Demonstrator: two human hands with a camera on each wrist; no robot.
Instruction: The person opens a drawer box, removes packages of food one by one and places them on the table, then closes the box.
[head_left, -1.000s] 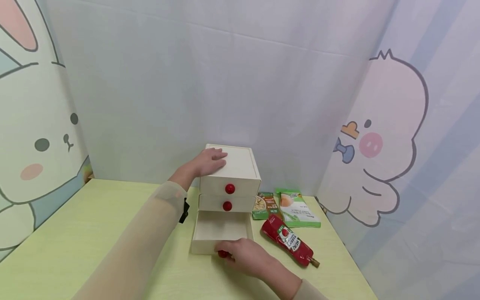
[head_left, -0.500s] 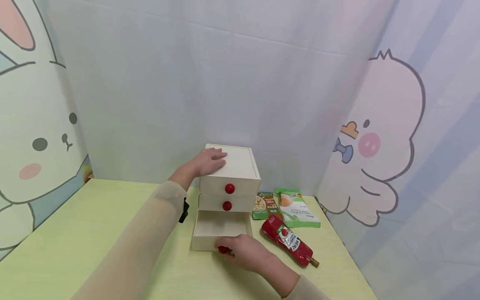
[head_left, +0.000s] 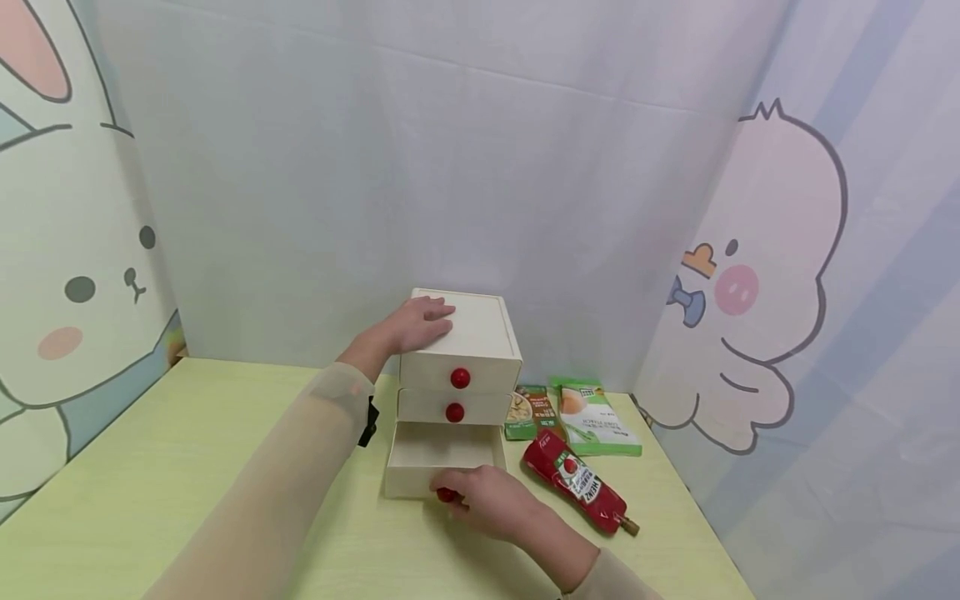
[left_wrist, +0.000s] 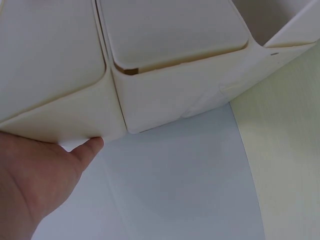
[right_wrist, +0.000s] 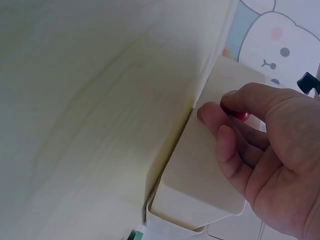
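A small white drawer cabinet with red knobs stands on the table against the curtain. My left hand rests on its top at the left, fingers laid out over the surface; the left wrist view shows part of that hand against the cabinet's edge. The bottom drawer is pulled out, and nothing shows inside its visible part. My right hand pinches the red knob on that drawer's front. In the right wrist view, thumb and fingers close around the knob. The upper two drawers look closed.
Right of the cabinet lies a red Heinz ketchup pouch with its cap toward the front right. Behind it are a green-and-white packet and a green-brown food box. A printed curtain hangs behind the table.
The bottom drawer has slid slightly inward, away from me, with my right hand still holding its knob. My left hand has stayed on the cabinet top.
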